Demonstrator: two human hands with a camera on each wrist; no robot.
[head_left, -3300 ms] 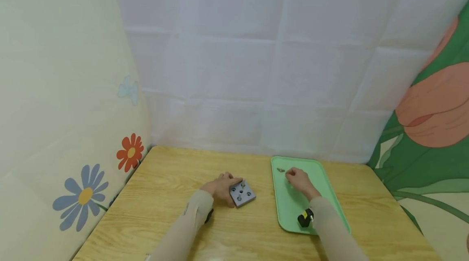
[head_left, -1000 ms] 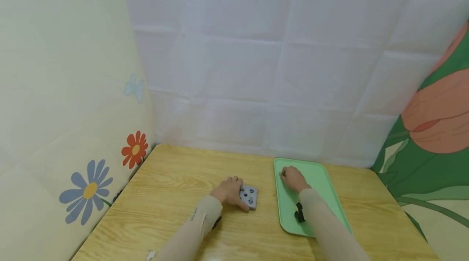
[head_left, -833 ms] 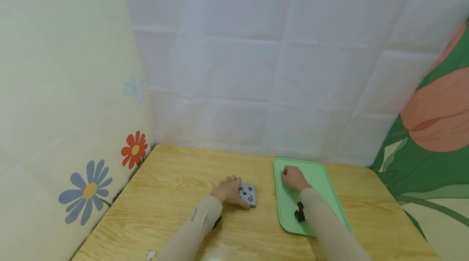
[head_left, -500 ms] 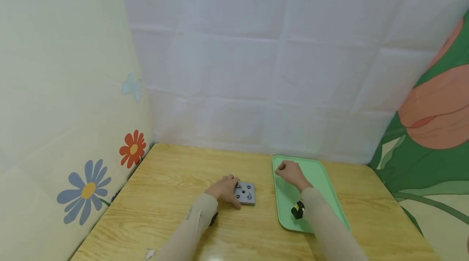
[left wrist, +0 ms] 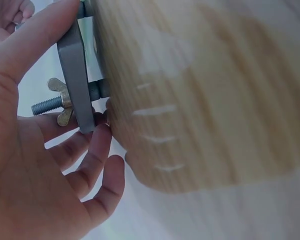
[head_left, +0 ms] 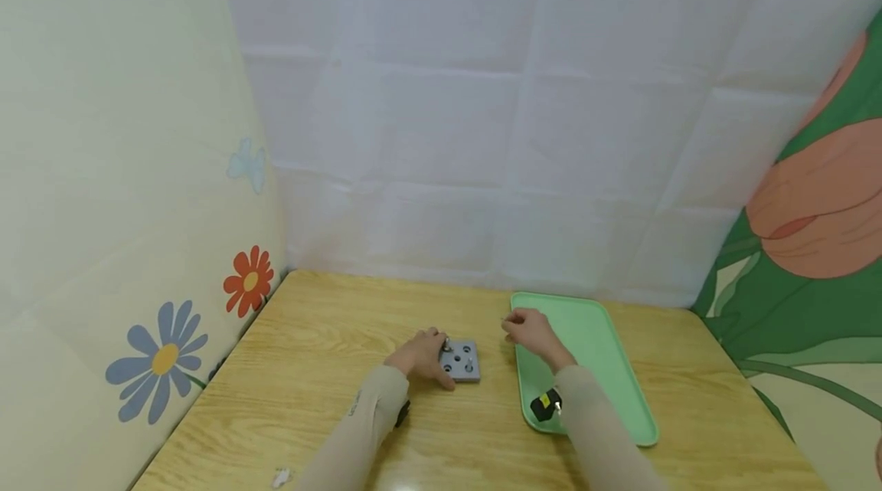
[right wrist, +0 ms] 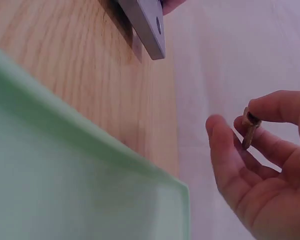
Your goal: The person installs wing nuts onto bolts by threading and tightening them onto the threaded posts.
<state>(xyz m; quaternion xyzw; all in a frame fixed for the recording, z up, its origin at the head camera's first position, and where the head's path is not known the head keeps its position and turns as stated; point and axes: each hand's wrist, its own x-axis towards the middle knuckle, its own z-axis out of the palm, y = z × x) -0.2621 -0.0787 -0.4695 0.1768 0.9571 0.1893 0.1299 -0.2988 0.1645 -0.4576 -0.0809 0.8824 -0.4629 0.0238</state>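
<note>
A grey metal plate [head_left: 460, 373] with several holes lies on the table in the head view. My left hand [head_left: 422, 357] grips its left side, thumb and fingers at opposite edges. In the left wrist view a threaded bolt [left wrist: 44, 106] sticks out of the plate, carrying a brass wing nut [left wrist: 66, 100]. Another bolt [head_left: 470, 363] stands toward the plate's right side. Just over the tray's left edge, my right hand [head_left: 532, 334] pinches a brass wing nut [right wrist: 249, 131] between thumb and fingers, apart from the plate.
A green tray [head_left: 586, 338] lies on the wooden table [head_left: 358, 307], right of the plate. A black box with a yellow mark [head_left: 547, 404] sits at my right wrist. A small white scrap [head_left: 281, 477] lies near the front. White cloth hangs behind.
My right hand picked the wing nut up from the tray's far left part and has moved left to the tray's edge. My left hand stays on the plate, which has turned a little.
</note>
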